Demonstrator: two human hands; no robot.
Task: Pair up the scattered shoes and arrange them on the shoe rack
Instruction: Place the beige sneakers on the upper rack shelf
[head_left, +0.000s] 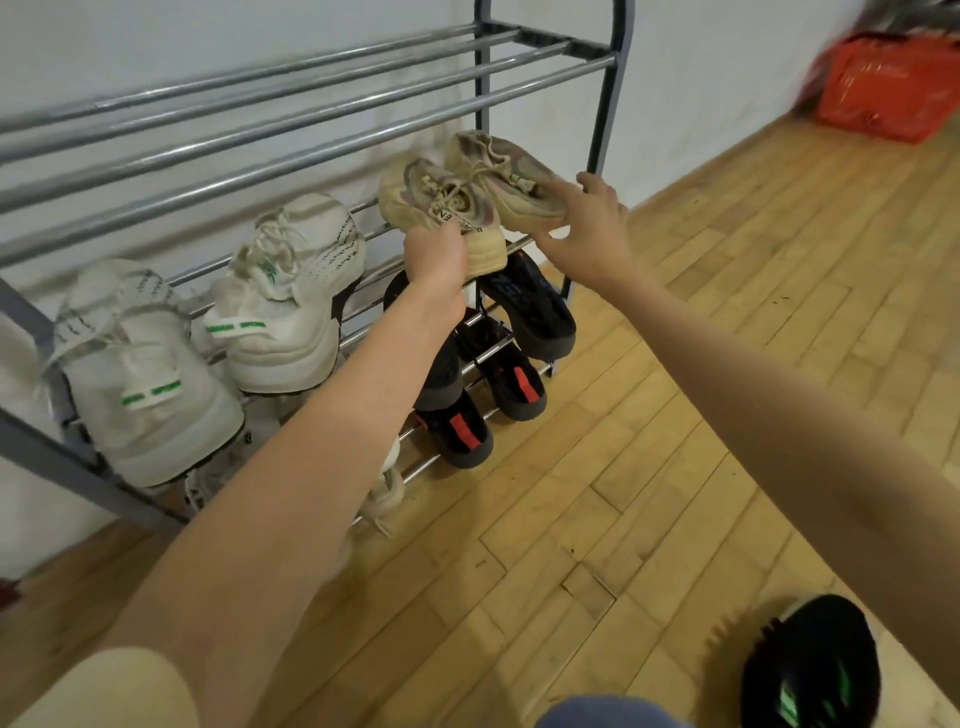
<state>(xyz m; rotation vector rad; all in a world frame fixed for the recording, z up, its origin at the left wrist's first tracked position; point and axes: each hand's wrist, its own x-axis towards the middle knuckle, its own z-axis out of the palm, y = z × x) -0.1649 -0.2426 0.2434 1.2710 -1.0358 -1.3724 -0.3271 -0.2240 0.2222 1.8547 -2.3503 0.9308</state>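
Near you, a black shoe with green markings (810, 670) lies on the wooden floor, well apart from the grey metal tube shoe rack (291, 150). Your left hand (436, 265) pinches one beige knit sneaker (441, 208) at the rack's middle shelf. Your right hand (587, 228), fingers spread, touches the second beige sneaker (506, 174) beside it.

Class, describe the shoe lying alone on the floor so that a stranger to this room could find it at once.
Start at the metal shoe rack against the white wall, then look across the wooden floor towards the wearer, near the bottom right of the view. There lies a black shoe with green markings, apart from the rack. Every other shoe sits on the rack or in a hand; none shares its green-on-black colouring.
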